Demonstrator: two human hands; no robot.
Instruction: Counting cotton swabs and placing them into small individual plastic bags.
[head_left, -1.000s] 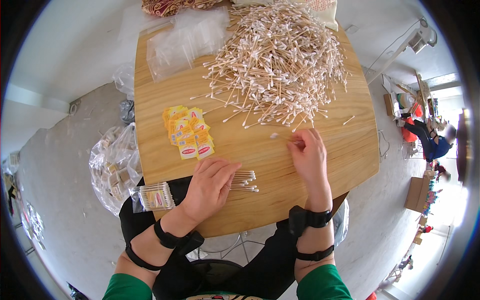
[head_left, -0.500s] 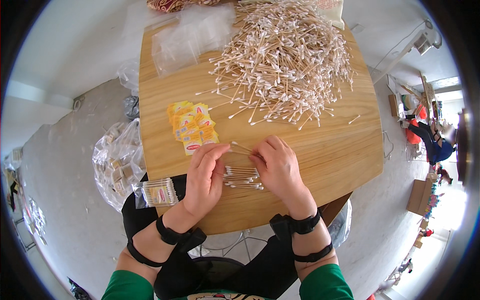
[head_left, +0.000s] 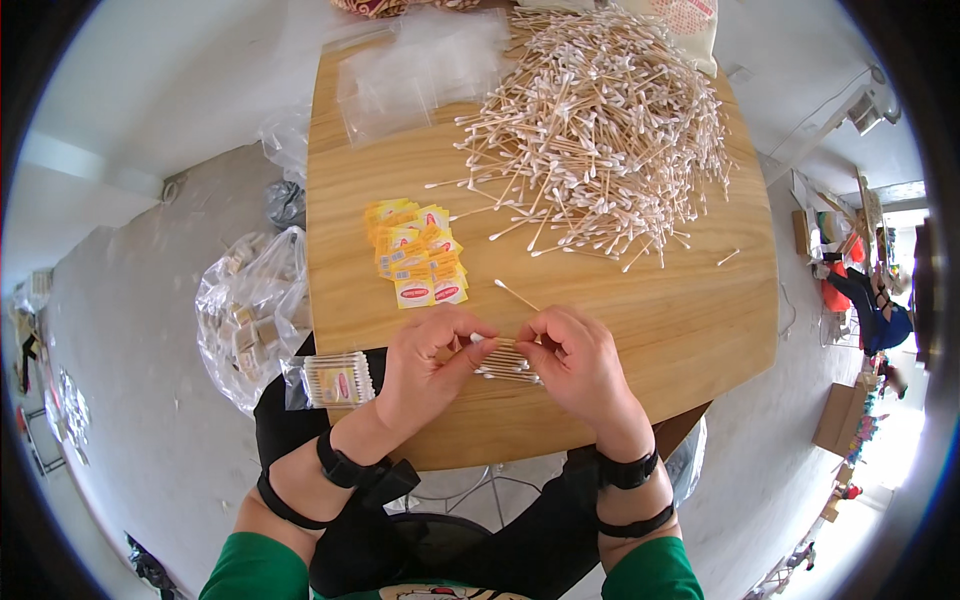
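A small row of cotton swabs [head_left: 510, 372] lies side by side on the wooden table, partly hidden by my hands. My left hand [head_left: 432, 352] is closed in a pinch at the row's left end, with a white cotton tip between thumb and forefinger. Opposite it, my right hand [head_left: 578, 362] pinches the other end of a swab at the row's far side. One single swab [head_left: 517, 294] points up and left from above my right fingers; whether they hold it or it lies on the table, I cannot tell. Yellow-and-white printed cards [head_left: 418, 255] lie beyond my left hand.
A large heap of cotton swabs [head_left: 600, 130] covers the far right of the table [head_left: 640, 320]. Clear plastic bags [head_left: 410, 75] lie at the far left. A filled pack of swabs [head_left: 338, 381] rests by the left edge, near a floor bag of packs [head_left: 245, 330].
Both hands have moved nearer to me, from beside the single swab down to the row. The whole view has shifted slightly, so the table sits further right.
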